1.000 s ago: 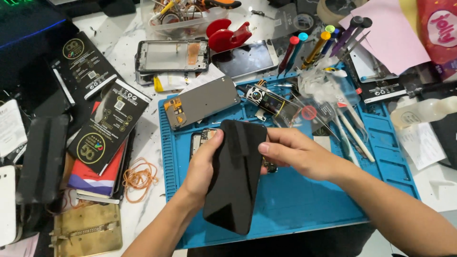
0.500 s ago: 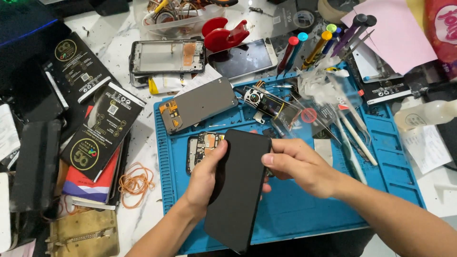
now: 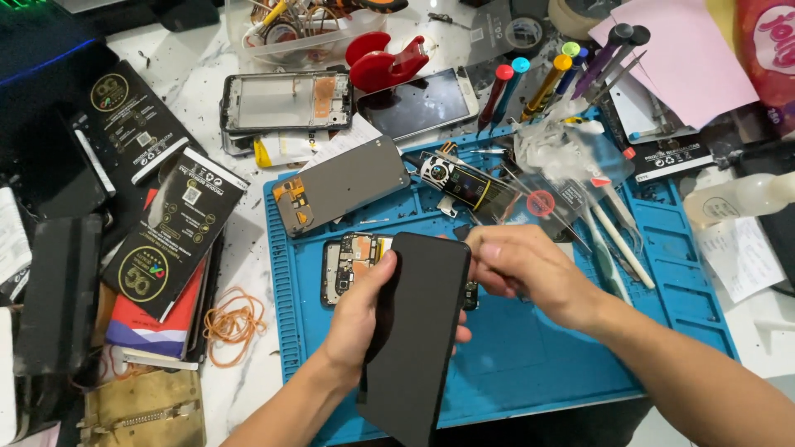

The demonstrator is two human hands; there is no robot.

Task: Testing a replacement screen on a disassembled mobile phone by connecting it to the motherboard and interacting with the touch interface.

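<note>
Left hand [image 3: 356,319] grips the black phone panel [image 3: 418,331] by its long edge, held above the blue mat [image 3: 530,372]. Right hand [image 3: 530,277] fingers pinch its top right corner. Step looks like inspecting or peeling. Next: careful grip, opened phone [image 3: 352,261] lies underneath.

Two bare forearms are showing in the lower part of the frame, one rising from the bottom centre, the other running in from the lower right corner. Neither is wearing a sleeve, watch, bracelet or glove. The left grip [image 3: 364,319] and the right grip [image 3: 530,269] are both showing bare fingers with no rings, and the nails are looking short and plain. No tattoos or markings are showing on either arm.
</note>
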